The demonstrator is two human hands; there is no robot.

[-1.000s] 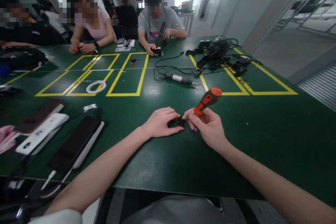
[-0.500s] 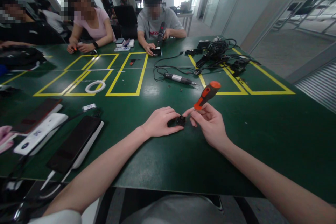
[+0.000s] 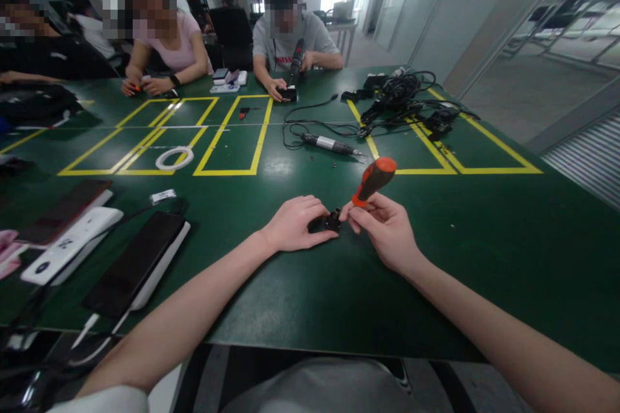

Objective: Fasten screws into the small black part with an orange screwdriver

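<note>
My left hand (image 3: 294,224) rests on the green table (image 3: 300,284), its fingers curled over a small black part (image 3: 328,222) and pinning it down. My right hand (image 3: 385,229) grips an orange-and-black screwdriver (image 3: 372,179). The handle tilts up and to the right, and the tip end points down at the black part. Both hands meet just in front of me at the table's middle.
An electric screwdriver (image 3: 330,144) with its cable lies further back, a heap of black cables (image 3: 404,100) at the back right. Phones and power banks (image 3: 99,242) lie at the left, a white ring (image 3: 174,158) inside yellow tape. Other people work across the table.
The screwdriver's handle has swung a little to the left and lower. My right hand has closed in on the black part. My left hand has stayed put.
</note>
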